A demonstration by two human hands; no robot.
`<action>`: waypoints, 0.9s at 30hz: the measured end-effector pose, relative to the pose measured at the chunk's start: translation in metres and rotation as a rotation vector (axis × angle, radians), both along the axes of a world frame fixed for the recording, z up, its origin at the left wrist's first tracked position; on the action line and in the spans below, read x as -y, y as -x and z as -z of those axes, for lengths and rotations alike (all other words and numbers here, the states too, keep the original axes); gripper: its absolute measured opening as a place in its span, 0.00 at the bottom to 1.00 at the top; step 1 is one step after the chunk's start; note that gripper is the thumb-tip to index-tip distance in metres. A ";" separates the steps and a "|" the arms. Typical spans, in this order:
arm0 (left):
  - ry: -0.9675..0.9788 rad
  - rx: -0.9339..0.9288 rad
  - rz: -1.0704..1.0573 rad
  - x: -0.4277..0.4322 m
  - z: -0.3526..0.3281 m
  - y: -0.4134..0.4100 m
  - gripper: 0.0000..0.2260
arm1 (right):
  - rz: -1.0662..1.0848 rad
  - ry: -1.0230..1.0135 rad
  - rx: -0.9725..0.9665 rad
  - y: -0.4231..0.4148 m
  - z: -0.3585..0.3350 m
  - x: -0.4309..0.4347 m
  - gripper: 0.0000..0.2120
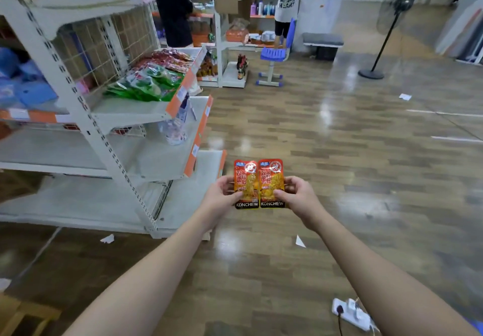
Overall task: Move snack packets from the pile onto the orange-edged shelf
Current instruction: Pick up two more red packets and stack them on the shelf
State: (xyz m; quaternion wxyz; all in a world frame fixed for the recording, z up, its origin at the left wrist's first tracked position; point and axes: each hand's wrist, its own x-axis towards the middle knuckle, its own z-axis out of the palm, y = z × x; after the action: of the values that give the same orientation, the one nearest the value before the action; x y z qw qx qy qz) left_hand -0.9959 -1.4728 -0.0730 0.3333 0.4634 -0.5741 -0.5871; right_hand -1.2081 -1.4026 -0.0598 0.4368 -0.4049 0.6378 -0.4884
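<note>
Shelf (pixel 125 112) holds green packets (pixel 146 86); left hand (pixel 222 196), right hand (pixel 299 196) pinch orange packets (pixel 258 179).

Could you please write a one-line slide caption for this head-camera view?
Left hand and right hand hold two orange snack packets side by side over the wooden floor, beside the orange-edged shelf rack.

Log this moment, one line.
left hand: pinches left orange foil snack packet; right hand: pinches right orange foil snack packet; packets: side by side
</note>
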 end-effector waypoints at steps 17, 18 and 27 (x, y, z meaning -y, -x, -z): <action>0.035 0.002 -0.052 0.308 0.023 0.111 0.19 | -0.057 -0.003 0.013 0.115 0.008 0.310 0.11; 0.033 0.001 -0.047 0.330 0.021 0.117 0.19 | -0.051 -0.002 0.019 0.120 0.007 0.332 0.11; -0.010 -0.011 -0.091 0.470 0.019 0.149 0.18 | -0.089 -0.022 0.018 0.153 0.010 0.484 0.10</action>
State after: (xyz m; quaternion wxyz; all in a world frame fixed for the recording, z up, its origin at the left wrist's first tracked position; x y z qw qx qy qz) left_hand -1.1448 -1.9424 -0.0919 0.3605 0.4876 -0.5476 -0.5765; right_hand -1.3608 -1.8869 -0.0698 0.4682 -0.4237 0.6204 -0.4652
